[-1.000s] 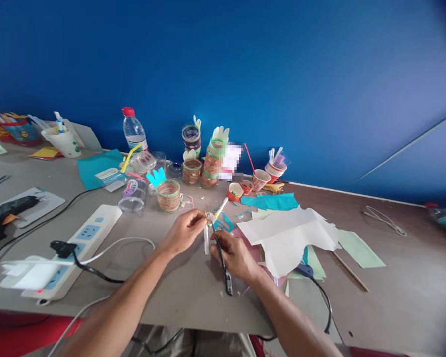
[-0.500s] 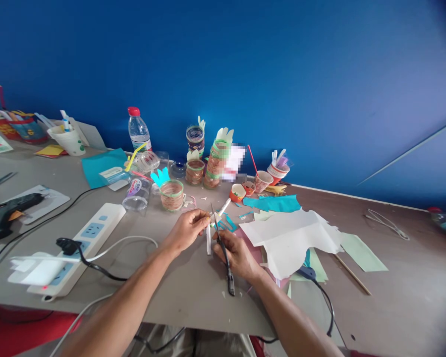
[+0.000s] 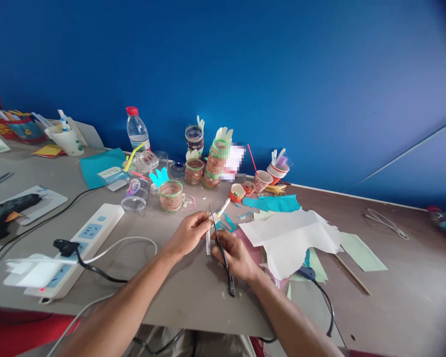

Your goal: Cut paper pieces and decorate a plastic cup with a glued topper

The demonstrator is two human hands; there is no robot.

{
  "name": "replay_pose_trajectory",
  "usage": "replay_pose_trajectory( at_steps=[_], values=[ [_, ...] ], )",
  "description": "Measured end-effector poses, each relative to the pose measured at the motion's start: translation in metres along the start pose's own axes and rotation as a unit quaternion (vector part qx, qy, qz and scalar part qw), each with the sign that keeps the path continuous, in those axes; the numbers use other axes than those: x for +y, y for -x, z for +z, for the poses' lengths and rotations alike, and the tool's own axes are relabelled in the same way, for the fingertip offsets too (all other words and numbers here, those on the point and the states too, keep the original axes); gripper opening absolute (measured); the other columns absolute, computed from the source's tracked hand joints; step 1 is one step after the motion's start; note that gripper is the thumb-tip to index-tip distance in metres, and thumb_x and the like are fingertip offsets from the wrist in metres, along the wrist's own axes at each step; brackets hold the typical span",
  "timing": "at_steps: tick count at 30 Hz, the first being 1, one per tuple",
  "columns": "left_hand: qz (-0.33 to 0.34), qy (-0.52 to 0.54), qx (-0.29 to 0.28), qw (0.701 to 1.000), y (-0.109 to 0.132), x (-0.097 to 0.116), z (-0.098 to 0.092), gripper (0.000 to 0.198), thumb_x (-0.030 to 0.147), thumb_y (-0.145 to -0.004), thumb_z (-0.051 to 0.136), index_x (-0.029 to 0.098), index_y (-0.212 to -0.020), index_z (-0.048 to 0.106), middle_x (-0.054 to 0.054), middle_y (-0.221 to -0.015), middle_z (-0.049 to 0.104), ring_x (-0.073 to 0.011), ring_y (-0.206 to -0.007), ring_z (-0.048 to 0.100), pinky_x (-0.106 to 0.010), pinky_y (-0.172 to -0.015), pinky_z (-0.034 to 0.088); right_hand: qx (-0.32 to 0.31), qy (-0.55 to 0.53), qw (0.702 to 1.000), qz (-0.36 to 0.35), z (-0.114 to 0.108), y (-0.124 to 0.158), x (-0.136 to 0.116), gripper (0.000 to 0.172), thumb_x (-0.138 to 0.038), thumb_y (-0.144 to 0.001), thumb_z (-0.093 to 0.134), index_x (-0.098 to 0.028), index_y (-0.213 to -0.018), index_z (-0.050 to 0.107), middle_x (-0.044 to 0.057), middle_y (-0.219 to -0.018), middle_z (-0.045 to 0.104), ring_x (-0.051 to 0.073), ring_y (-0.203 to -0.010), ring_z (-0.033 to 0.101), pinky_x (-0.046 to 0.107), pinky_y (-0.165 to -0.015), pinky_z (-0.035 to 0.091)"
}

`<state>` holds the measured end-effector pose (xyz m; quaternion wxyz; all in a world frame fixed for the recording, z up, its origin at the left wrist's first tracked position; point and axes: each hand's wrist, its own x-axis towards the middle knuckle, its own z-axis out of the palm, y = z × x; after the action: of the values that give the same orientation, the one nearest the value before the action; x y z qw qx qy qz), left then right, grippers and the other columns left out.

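My left hand (image 3: 191, 233) pinches a small pale piece near the blade tips, its fingers closed. Around the black-handled scissors (image 3: 226, 265) my right hand (image 3: 235, 252) is closed, with the blades pointing up and away beside my left fingertips. A narrow white strip (image 3: 208, 244) hangs or lies just below my left fingertips, between the hands. Beyond them lies a white stick-like piece (image 3: 223, 206), near teal paper scraps (image 3: 228, 223). A twine-wrapped cup (image 3: 171, 195) with a teal paper crown stands behind my left hand.
On the left are a power strip (image 3: 92, 230) with cables and a black glue gun (image 3: 7, 213). White paper (image 3: 290, 235) covers coloured sheets on the right. Wrapped jars (image 3: 215, 166), a water bottle (image 3: 137, 131) and paper cups (image 3: 278, 171) stand along the blue wall.
Both hands hold almost the same place. The scissor tips have shifted slightly left, and the pale piece at my left fingertips shows a little more. The view has moved slightly.
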<state>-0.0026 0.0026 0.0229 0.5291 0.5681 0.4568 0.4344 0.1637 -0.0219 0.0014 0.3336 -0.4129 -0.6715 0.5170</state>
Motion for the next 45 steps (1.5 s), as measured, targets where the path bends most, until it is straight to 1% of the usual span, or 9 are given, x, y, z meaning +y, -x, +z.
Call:
replay_pose_trajectory(
  at_steps=[7, 13, 16, 20, 24, 27, 31, 38, 45],
  values=[
    [0.001, -0.040, -0.001, 0.999, 0.0016, 0.0013, -0.0025, 0.021, 0.033, -0.080, 0.052, 0.019, -0.066, 0.049, 0.006, -0.058, 0.040, -0.0099, -0.055, 0.036, -0.022, -0.052, 0.029, 0.019, 0.063, 0.998, -0.017, 0.0000, 0.0014, 0.0025, 0.014, -0.024, -0.076, 0.055, -0.018, -0.087, 0.052, -0.007, -0.062, 0.037, 0.009, -0.055, 0.033, 0.023, -0.051, 0.028],
    [0.006, -0.057, -0.002, 0.998, 0.0018, 0.0024, -0.0032, 0.021, 0.033, -0.080, 0.052, 0.019, -0.064, 0.047, 0.006, -0.058, 0.039, -0.0100, -0.055, 0.035, -0.023, -0.053, 0.028, 0.025, 0.084, 0.996, -0.019, 0.0005, 0.0015, 0.0023, 0.012, -0.024, -0.077, 0.056, -0.018, -0.086, 0.052, -0.006, -0.063, 0.037, 0.010, -0.057, 0.033, 0.024, -0.052, 0.028],
    [0.005, -0.065, -0.005, 0.998, 0.0019, 0.0025, -0.0032, 0.021, 0.033, -0.081, 0.051, 0.019, -0.065, 0.047, 0.006, -0.059, 0.039, -0.0098, -0.056, 0.035, -0.023, -0.053, 0.028, 0.023, 0.080, 0.996, -0.015, 0.0002, 0.0018, 0.0018, 0.012, -0.024, -0.077, 0.055, -0.017, -0.087, 0.052, -0.006, -0.064, 0.037, 0.010, -0.058, 0.033, 0.024, -0.052, 0.028],
    [0.000, -0.076, -0.006, 0.997, 0.0027, 0.0035, -0.0028, 0.021, 0.031, -0.082, 0.050, 0.019, -0.065, 0.047, 0.007, -0.058, 0.039, -0.0093, -0.055, 0.034, -0.022, -0.052, 0.028, 0.005, 0.052, 0.999, -0.005, -0.0002, 0.0018, 0.0041, 0.019, -0.029, -0.080, 0.054, -0.017, -0.095, 0.054, -0.004, -0.067, 0.042, 0.010, -0.059, 0.037, 0.024, -0.054, 0.031],
    [0.000, -0.085, -0.007, 0.996, 0.0032, 0.0037, -0.0028, 0.021, 0.030, -0.081, 0.049, 0.019, -0.064, 0.046, 0.007, -0.057, 0.039, -0.0091, -0.054, 0.034, -0.022, -0.052, 0.028, 0.001, 0.033, 0.999, -0.015, -0.0001, 0.0009, 0.0061, 0.021, -0.035, -0.082, 0.055, -0.017, -0.093, 0.054, -0.002, -0.073, 0.045, 0.011, -0.062, 0.040, 0.024, -0.056, 0.033],
    [-0.002, -0.088, -0.007, 0.996, 0.0023, 0.0026, -0.0037, 0.020, 0.030, -0.080, 0.050, 0.019, -0.064, 0.047, 0.007, -0.057, 0.039, -0.0090, -0.054, 0.034, -0.022, -0.051, 0.028, 0.005, 0.031, 0.999, -0.018, 0.0002, 0.0008, 0.0049, 0.021, -0.037, -0.082, 0.056, -0.018, -0.089, 0.053, -0.003, -0.071, 0.043, 0.011, -0.060, 0.038, 0.025, -0.055, 0.032],
    [-0.012, -0.081, -0.020, 0.996, 0.0008, 0.0019, -0.0045, 0.019, 0.032, -0.080, 0.050, 0.018, -0.066, 0.049, 0.006, -0.058, 0.041, -0.0092, -0.054, 0.035, -0.022, -0.051, 0.028, -0.005, 0.013, 1.000, -0.009, -0.0004, 0.0012, 0.0018, 0.015, -0.032, -0.080, 0.055, -0.019, -0.085, 0.049, -0.005, -0.065, 0.039, 0.010, -0.057, 0.035, 0.024, -0.052, 0.029],
    [-0.013, -0.069, -0.032, 0.997, 0.0010, 0.0016, -0.0036, 0.023, 0.034, -0.081, 0.050, 0.018, -0.065, 0.047, 0.007, -0.058, 0.038, -0.0088, -0.054, 0.033, -0.021, -0.050, 0.027, -0.010, 0.020, 1.000, -0.007, -0.0024, 0.0006, 0.0031, 0.012, -0.025, -0.078, 0.054, -0.019, -0.086, 0.049, -0.007, -0.062, 0.035, 0.009, -0.055, 0.032, 0.023, -0.050, 0.027],
    [-0.014, -0.071, -0.036, 0.997, 0.0011, 0.0006, -0.0043, 0.023, 0.035, -0.081, 0.050, 0.019, -0.065, 0.046, 0.007, -0.057, 0.038, -0.0090, -0.054, 0.034, -0.021, -0.050, 0.028, -0.004, 0.041, 0.999, -0.017, -0.0035, 0.0008, 0.0015, 0.014, -0.030, -0.078, 0.055, -0.019, -0.083, 0.048, -0.006, -0.062, 0.035, 0.009, -0.055, 0.032, 0.023, -0.050, 0.026]
  ],
)
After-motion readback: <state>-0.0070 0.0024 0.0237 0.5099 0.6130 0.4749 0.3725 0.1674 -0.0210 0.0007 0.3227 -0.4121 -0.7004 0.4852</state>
